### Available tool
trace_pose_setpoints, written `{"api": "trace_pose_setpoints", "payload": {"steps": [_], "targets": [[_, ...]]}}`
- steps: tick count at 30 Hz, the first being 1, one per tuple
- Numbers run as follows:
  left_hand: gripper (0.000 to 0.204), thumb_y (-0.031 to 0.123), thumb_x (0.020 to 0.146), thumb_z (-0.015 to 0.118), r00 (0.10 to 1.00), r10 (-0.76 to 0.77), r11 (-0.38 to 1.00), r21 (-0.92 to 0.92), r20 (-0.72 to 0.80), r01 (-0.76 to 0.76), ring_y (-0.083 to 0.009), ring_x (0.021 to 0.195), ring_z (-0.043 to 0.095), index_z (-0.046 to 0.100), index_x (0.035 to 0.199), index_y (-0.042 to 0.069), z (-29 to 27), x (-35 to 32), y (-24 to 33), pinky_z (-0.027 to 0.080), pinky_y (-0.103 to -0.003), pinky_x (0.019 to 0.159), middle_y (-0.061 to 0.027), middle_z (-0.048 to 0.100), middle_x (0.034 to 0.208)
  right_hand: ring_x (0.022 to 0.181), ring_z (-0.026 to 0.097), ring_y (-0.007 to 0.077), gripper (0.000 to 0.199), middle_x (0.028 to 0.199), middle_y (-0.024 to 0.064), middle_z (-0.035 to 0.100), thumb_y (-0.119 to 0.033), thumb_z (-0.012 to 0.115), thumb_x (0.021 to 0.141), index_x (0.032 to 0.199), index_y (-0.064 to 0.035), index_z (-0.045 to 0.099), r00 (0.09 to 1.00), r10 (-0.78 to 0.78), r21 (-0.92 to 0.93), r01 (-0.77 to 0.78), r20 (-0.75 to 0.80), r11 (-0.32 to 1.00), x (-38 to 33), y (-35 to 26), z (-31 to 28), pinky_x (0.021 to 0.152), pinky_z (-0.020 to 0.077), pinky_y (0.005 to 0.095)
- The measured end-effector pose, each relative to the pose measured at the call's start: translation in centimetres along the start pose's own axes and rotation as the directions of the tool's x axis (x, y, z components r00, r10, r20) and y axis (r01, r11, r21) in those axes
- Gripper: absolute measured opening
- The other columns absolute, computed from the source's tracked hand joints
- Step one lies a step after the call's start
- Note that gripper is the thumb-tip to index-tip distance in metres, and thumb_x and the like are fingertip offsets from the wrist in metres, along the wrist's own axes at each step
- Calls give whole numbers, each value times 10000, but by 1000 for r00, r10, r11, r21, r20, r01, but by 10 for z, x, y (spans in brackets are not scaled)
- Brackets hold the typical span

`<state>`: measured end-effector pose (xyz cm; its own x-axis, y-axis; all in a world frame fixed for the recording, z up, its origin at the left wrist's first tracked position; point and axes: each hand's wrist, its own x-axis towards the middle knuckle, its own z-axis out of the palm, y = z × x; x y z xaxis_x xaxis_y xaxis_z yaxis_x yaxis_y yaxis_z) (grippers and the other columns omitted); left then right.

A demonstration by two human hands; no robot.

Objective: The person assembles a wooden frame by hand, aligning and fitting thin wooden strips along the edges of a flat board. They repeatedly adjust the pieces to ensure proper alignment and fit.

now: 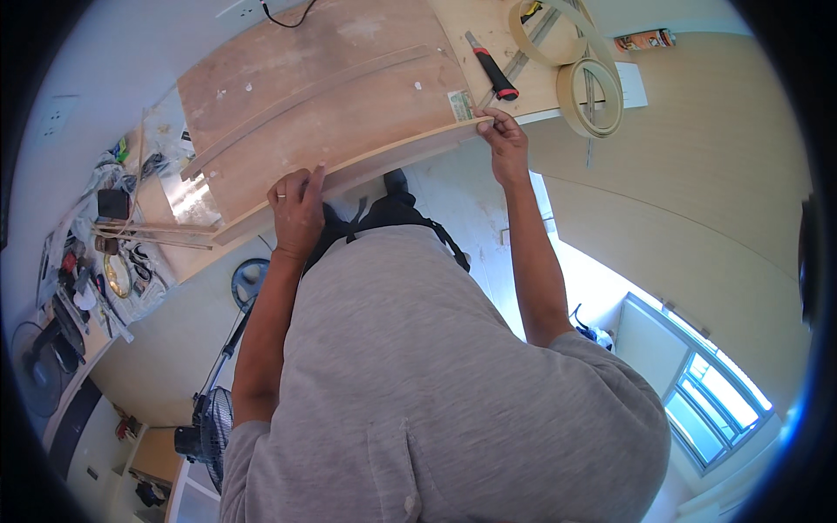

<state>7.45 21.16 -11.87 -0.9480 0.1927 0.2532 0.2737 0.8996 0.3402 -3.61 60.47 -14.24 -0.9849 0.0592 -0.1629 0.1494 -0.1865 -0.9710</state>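
A long, narrow wooden board (pixel 397 150) runs along the front edge of the worktop, its thin edge facing up. My left hand (pixel 298 209) grips it left of the middle, with fingers curled over and one finger lying along the top edge. At its right end, the thumb and fingers of my right hand (pixel 503 144) are closed on the board's tip. Behind it lies a broad reddish-brown wood sheet (pixel 349 105). A thin wooden strip (pixel 305 94) rests across that sheet. Just beyond my right hand is a bladed hand tool (pixel 497 77) with a black and red handle.
Two rolls of pale edge-banding strip (pixel 590 98) lie at the back right, near an orange tube (pixel 645 40). Tools and cords clutter the left end around a black box (pixel 113 204). A black fan (pixel 214 431) stands at lower left. Thin wood sticks (pixel 157 228) lie beside the sheet.
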Motion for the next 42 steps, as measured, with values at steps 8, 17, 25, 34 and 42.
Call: {"api": "trace_pose_setpoints", "payload": {"steps": [8, 17, 25, 34, 42], "targets": [[744, 80, 794, 822, 981, -92, 991, -84, 170, 107, -352, 1271, 521, 529, 1477, 121, 12, 6, -1, 373, -514, 1073, -148, 575, 1326, 1086, 636, 217, 451, 1421, 116, 594, -144, 790, 892, 1320, -65, 672, 969, -247, -605, 188, -14, 774, -4, 18, -1, 848, 552, 339], [695, 67, 832, 792, 955, -298, 953, -49, 8, 298, -394, 1299, 502, 520, 1471, 57, -27, -32, -20, 396, -489, 1095, -213, 543, 1350, 1153, 623, 221, 656, 1377, 107, 591, -174, 866, 822, 1410, -76, 592, 985, -170, -614, 146, 20, 776, -19, 11, -11, 885, 548, 347], [540, 157, 985, 701, 609, -766, 640, -160, -204, 751, -283, 1122, 602, 509, 1464, -2, -44, -123, -68, 520, -404, 951, -202, 556, 1326, 1080, 656, 196, 517, 1251, 111, 644, -130, 844, 843, 1319, -51, 658, 993, -114, -475, 91, -20, 875, -7, 16, -22, 846, 565, 319], [441, 187, 988, 703, 228, -974, 172, -622, 9, 764, -174, 1023, 637, 581, 1371, 5, -25, -105, -85, 531, -321, 832, -84, 654, 1198, 935, 615, 176, 460, 1115, 82, 585, -90, 831, 848, 1282, -61, 681, 986, -165, -575, 150, 26, 804, -6, 8, -14, 743, 559, 302], [247, 155, 1041, 648, 251, -967, 102, -960, -34, 262, -217, 1036, 680, 596, 1232, 7, -55, -99, -58, 584, -362, 883, -103, 671, 1185, 1027, 585, 128, 376, 1135, 41, 565, 36, 766, 885, 1205, -48, 589, 997, -67, -134, 70, 31, 989, -11, -8, -28, 844, 549, 285]]}}
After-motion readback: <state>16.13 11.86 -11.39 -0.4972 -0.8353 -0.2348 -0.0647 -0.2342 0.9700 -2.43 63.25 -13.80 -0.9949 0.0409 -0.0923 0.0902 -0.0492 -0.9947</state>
